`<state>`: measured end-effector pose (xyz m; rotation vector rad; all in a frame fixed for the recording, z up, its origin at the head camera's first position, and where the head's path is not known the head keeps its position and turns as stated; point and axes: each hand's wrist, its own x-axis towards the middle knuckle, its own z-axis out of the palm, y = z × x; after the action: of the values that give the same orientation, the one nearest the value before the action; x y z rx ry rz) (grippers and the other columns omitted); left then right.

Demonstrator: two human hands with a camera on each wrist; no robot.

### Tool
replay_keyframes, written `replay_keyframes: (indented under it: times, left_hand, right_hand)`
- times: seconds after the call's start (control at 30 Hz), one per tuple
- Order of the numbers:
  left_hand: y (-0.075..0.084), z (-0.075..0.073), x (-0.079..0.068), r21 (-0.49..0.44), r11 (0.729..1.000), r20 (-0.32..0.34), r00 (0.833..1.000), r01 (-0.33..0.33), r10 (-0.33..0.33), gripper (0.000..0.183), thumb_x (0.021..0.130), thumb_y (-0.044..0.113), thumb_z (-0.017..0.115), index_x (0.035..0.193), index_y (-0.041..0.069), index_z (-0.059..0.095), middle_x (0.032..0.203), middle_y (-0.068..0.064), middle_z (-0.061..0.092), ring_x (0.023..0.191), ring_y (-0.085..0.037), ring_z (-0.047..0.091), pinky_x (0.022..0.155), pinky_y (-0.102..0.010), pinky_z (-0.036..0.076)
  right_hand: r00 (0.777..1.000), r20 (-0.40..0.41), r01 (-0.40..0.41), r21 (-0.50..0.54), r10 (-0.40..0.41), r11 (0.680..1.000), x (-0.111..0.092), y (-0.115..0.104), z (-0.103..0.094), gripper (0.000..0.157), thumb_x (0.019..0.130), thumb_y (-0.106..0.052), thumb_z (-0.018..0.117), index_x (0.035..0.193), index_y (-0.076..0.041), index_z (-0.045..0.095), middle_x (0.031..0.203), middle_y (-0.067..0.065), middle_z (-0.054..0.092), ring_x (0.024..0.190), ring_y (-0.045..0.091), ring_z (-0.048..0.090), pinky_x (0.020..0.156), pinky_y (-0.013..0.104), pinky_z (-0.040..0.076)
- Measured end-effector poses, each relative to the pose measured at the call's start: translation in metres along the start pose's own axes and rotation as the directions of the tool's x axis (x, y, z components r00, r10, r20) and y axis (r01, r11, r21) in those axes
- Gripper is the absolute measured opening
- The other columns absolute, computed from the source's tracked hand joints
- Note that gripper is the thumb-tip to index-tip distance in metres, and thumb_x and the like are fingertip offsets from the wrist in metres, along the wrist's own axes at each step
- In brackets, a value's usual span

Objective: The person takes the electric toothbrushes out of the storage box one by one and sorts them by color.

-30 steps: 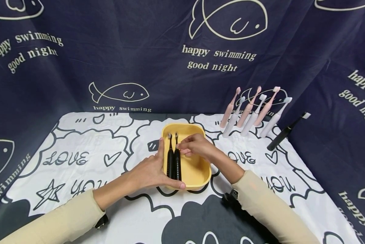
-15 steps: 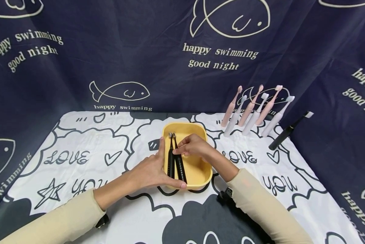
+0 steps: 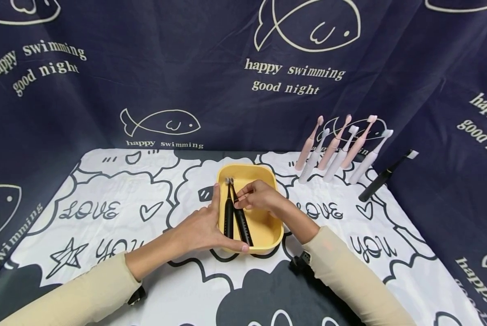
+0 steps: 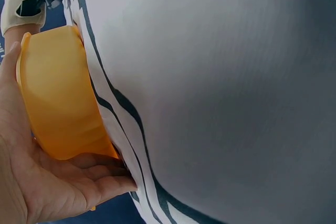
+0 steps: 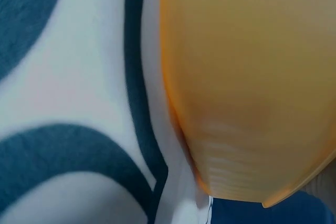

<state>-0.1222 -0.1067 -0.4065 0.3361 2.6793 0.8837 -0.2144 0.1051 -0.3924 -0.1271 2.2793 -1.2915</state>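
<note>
A yellow plastic box (image 3: 264,226) stands on the table with two black electric toothbrushes lying inside. My left hand (image 3: 200,226) grips the box at its near left corner, thumb along the front rim; the left wrist view has the fingers against the outer wall (image 4: 60,93). Over the box, my right hand (image 3: 261,198) pinches the right-hand toothbrush (image 3: 244,226) near its neck. That brush slants, its handle end toward the right, its head close to the other's head. The left toothbrush (image 3: 229,217) lies along the left wall. In the right wrist view the box wall (image 5: 247,87) hides the hand.
At the back right, several electric toothbrushes stand upright, pink ones (image 3: 329,151) behind white ones (image 3: 336,165). A single black toothbrush (image 3: 377,185) stands at their right end. A patterned cloth (image 3: 145,194) covers the table, and dark blue curtains (image 3: 211,68) hang around it.
The right-hand toothbrush has swung from nearly parallel to slanted, its handle end moving right. My right hand has shifted slightly down along it. The left hand and the box have stayed put.
</note>
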Motion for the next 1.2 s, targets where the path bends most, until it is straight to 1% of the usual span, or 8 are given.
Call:
replay_keyframes:
  times: [0.1, 0.27, 0.5, 0.63, 0.8, 0.97, 1.07, 1.2]
  left_hand:
    - [-0.0007, -0.0002, -0.0001, 0.008, 1.000, -0.005, 1.000, 0.000, 0.000, 0.180, 0.063, 0.095, 0.089, 0.172, 0.025, -0.036, 0.144, -0.032, 0.070, 0.120, -0.028, 0.071, 0.110, -0.052, 0.058]
    - [-0.0016, -0.0009, -0.0004, -0.001, 1.000, -0.009, 1.000, 0.001, -0.001, 0.180, 0.062, 0.094, 0.090, 0.173, 0.026, -0.035, 0.142, -0.029, 0.071, 0.119, -0.027, 0.071, 0.110, -0.051, 0.057]
    - [-0.0011, -0.0004, -0.0008, -0.022, 1.000, -0.008, 1.000, -0.008, 0.008, 0.180, 0.061, 0.093, 0.091, 0.172, 0.029, -0.036, 0.143, -0.029, 0.071, 0.123, -0.028, 0.071, 0.114, -0.052, 0.056]
    - [-0.0008, -0.0004, -0.0004, -0.014, 1.000, -0.011, 1.000, -0.013, 0.013, 0.180, 0.063, 0.092, 0.091, 0.171, 0.028, -0.037, 0.145, -0.031, 0.070, 0.122, -0.029, 0.071, 0.112, -0.053, 0.056]
    - [-0.0002, 0.0008, 0.0009, 0.004, 1.000, -0.009, 1.000, 0.004, -0.004, 0.180, 0.062, 0.094, 0.090, 0.172, 0.027, -0.036, 0.148, -0.034, 0.067, 0.123, -0.031, 0.071, 0.111, -0.053, 0.057]
    - [0.0006, 0.0009, 0.0010, 0.008, 1.000, -0.008, 1.000, 0.007, -0.007, 0.180, 0.061, 0.095, 0.090, 0.172, 0.027, -0.035, 0.146, -0.034, 0.068, 0.121, -0.030, 0.072, 0.110, -0.052, 0.058]
    - [0.0000, 0.0008, 0.0006, 0.006, 1.000, -0.011, 1.000, -0.004, 0.004, 0.179, 0.063, 0.094, 0.090, 0.171, 0.028, -0.037, 0.146, -0.035, 0.068, 0.120, -0.030, 0.073, 0.109, -0.053, 0.059]
    - [-0.0008, 0.0008, -0.0003, 0.004, 1.000, -0.010, 1.000, -0.010, 0.010, 0.179, 0.063, 0.093, 0.090, 0.170, 0.028, -0.039, 0.146, -0.036, 0.067, 0.120, -0.030, 0.073, 0.108, -0.053, 0.059]
  right_hand:
    - [1.000, 0.026, -0.012, 0.037, 0.011, 0.999, 0.0001, -0.0012, -0.0001, 0.034, 0.094, -0.003, 0.082, 0.127, 0.003, 0.077, 0.119, 0.010, 0.076, 0.099, 0.016, 0.071, 0.091, 0.027, 0.062]
    - [0.996, 0.083, -0.042, 0.127, 0.032, 0.991, 0.0014, -0.0022, -0.0014, 0.039, 0.095, 0.006, 0.072, 0.134, 0.007, 0.073, 0.120, 0.011, 0.075, 0.101, 0.017, 0.073, 0.096, 0.031, 0.065]
    - [0.989, 0.144, -0.054, 0.182, 0.027, 0.982, 0.0036, -0.0002, -0.0047, 0.039, 0.098, 0.012, 0.067, 0.138, 0.011, 0.069, 0.117, 0.010, 0.074, 0.100, 0.017, 0.073, 0.096, 0.032, 0.066]
    - [0.986, 0.164, -0.056, 0.206, 0.021, 0.977, 0.0036, 0.0005, -0.0066, 0.041, 0.098, 0.013, 0.065, 0.139, 0.012, 0.067, 0.115, 0.009, 0.072, 0.099, 0.016, 0.071, 0.091, 0.030, 0.065]
    - [0.983, 0.182, -0.067, 0.270, 0.018, 0.960, 0.0022, -0.0008, -0.0088, 0.037, 0.100, 0.015, 0.063, 0.137, 0.012, 0.064, 0.107, 0.005, 0.069, 0.095, 0.014, 0.074, 0.087, 0.027, 0.064]
    - [0.982, 0.190, -0.074, 0.316, 0.013, 0.946, 0.0002, -0.0017, -0.0098, 0.030, 0.102, 0.016, 0.063, 0.131, 0.010, 0.063, 0.098, 0.005, 0.072, 0.091, 0.016, 0.080, 0.087, 0.028, 0.066]
    - [0.982, 0.186, -0.076, 0.324, 0.016, 0.943, -0.0011, -0.0025, -0.0092, 0.027, 0.103, 0.015, 0.063, 0.128, 0.008, 0.063, 0.098, 0.006, 0.075, 0.091, 0.015, 0.079, 0.087, 0.027, 0.066]
    - [0.984, 0.180, -0.062, 0.331, 0.002, 0.942, -0.0030, -0.0032, -0.0097, 0.024, 0.103, 0.015, 0.063, 0.126, 0.008, 0.063, 0.103, 0.011, 0.080, 0.095, 0.017, 0.080, 0.089, 0.028, 0.066]
